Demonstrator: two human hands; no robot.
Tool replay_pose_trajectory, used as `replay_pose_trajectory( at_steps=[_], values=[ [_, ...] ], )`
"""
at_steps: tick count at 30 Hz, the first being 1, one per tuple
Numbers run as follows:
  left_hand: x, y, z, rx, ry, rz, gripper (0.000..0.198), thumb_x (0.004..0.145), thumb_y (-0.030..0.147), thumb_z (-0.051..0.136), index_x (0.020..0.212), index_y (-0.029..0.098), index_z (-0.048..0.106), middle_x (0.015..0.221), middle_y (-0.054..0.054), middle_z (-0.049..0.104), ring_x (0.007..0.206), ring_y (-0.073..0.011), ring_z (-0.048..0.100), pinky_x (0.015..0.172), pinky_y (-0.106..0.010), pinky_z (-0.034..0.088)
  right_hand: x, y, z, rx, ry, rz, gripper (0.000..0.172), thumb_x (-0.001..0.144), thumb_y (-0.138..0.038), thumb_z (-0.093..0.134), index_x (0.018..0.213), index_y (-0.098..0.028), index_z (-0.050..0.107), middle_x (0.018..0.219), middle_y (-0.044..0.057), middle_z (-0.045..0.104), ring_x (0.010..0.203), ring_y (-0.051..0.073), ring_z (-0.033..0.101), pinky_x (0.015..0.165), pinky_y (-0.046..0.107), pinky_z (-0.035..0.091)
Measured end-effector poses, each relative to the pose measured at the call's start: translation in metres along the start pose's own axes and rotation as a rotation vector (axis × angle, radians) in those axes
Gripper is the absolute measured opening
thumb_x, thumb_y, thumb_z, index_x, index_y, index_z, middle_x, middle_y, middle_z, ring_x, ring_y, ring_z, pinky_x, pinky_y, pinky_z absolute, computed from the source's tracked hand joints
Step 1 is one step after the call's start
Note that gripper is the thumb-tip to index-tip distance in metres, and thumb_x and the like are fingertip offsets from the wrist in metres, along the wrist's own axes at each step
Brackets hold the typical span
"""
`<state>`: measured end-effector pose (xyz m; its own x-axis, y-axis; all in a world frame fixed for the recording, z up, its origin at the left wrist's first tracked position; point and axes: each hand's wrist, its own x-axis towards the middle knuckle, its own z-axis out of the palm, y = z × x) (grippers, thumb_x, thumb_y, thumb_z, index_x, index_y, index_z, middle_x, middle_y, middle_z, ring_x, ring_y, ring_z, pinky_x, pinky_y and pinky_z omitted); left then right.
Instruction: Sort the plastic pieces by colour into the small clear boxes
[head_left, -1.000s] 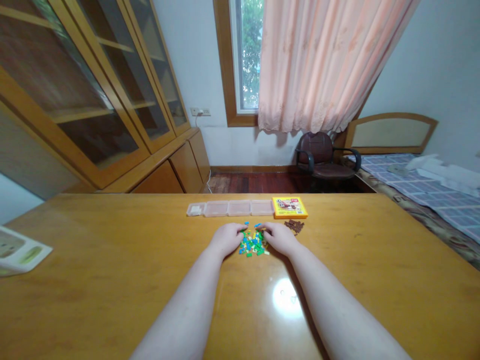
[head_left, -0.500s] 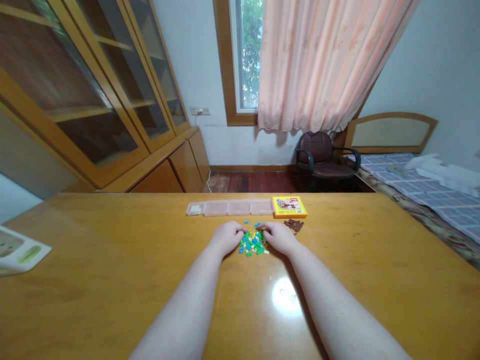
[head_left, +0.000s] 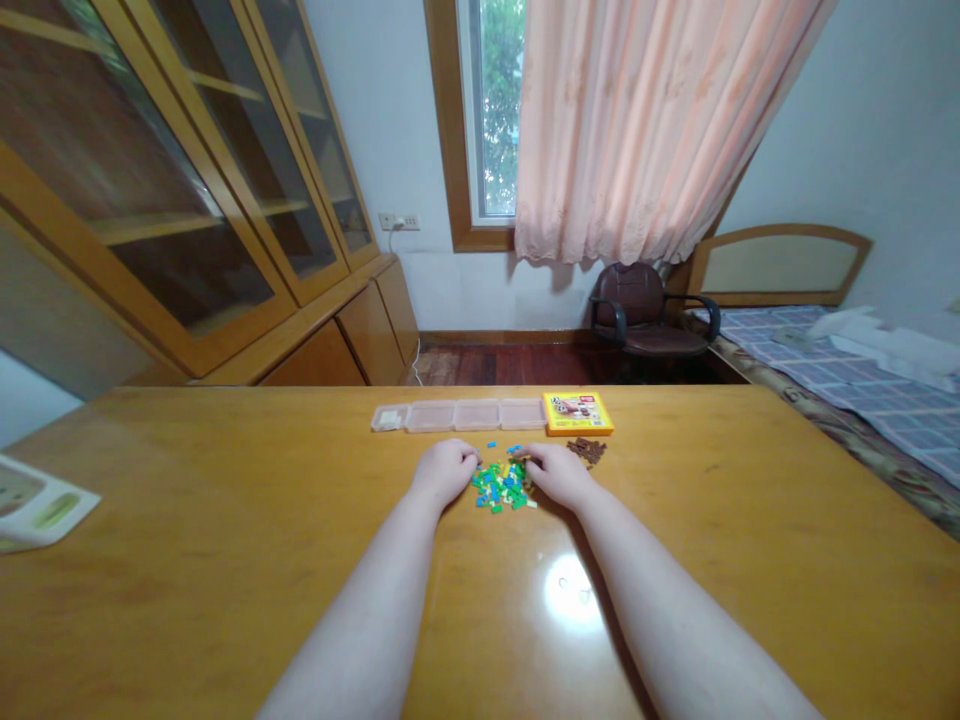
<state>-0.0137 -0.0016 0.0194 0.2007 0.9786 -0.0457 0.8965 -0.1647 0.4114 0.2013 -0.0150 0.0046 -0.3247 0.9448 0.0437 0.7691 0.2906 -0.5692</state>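
A loose pile of small toy bricks [head_left: 501, 488] in green, blue, yellow and cream lies on the table between my hands. At its left edge is my left hand [head_left: 447, 472], fingers curled together; whatever the fingertips hold, if anything, is hidden. My right hand [head_left: 559, 474] rests at the pile's right side, its index finger stretched toward a few blue bricks [head_left: 514, 450] and its thumb a little apart. One more blue brick [head_left: 492, 445] lies alone beyond the pile. Brown bricks [head_left: 588, 452] form a separate heap just past my right hand.
Behind the bricks, a row of clear plastic trays [head_left: 476, 415] runs across the table [head_left: 225, 560], with some pale pieces in the leftmost one. A yellow box [head_left: 577, 413] adjoins its right end. A white object [head_left: 45, 505] sits at the table's left edge.
My left hand has drawn back slightly to the left from the pile, its fingers now more curled. The right hand has stayed nearly where it was.
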Motion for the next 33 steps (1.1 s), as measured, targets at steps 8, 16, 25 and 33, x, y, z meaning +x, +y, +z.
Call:
replay_pose_trajectory(
  at_steps=[8,16,25,33],
  values=[
    [-0.0019,-0.0003,-0.0006,0.046,0.071,0.075,0.031,0.079,0.027,0.042,0.07,0.02,0.07,0.08,-0.004,0.069,0.076,-0.0169,0.06,0.067,-0.025,0.04,0.0002,-0.001,-0.0007,0.01,-0.012,0.031,0.035,0.081,-0.018,0.044,0.107,-0.026,0.066,0.107,-0.001,0.068,0.097,0.016,0.062,0.083,0.024,0.044],
    [0.001,-0.0024,0.0051,-0.048,0.01,0.015,0.034,0.08,0.024,0.043,0.099,0.025,0.071,0.107,-0.002,0.069,0.099,-0.0195,0.06,0.086,-0.029,0.043,-0.0008,-0.003,-0.0024,0.006,-0.004,0.023,0.034,0.082,-0.019,0.043,0.106,-0.027,0.066,0.106,-0.001,0.068,0.095,0.017,0.062,0.081,0.025,0.045],
    [0.0005,-0.007,0.0026,0.093,0.192,-0.034,0.03,0.081,0.028,0.042,0.078,0.02,0.07,0.084,-0.006,0.068,0.081,-0.0202,0.06,0.071,-0.028,0.044,0.002,0.0006,-0.0005,-0.06,0.122,0.053,0.03,0.082,-0.019,0.044,0.099,-0.022,0.068,0.099,0.004,0.068,0.091,0.017,0.059,0.081,0.026,0.042],
    [0.0031,-0.0034,0.0087,-0.057,0.102,0.219,0.033,0.074,0.017,0.046,0.096,0.021,0.071,0.101,-0.003,0.069,0.096,-0.0188,0.059,0.09,-0.03,0.043,0.0001,-0.0028,-0.002,-0.19,0.113,-0.089,0.028,0.082,-0.018,0.047,0.099,-0.02,0.069,0.096,0.007,0.062,0.094,0.019,0.051,0.087,0.03,0.036]
  ],
)
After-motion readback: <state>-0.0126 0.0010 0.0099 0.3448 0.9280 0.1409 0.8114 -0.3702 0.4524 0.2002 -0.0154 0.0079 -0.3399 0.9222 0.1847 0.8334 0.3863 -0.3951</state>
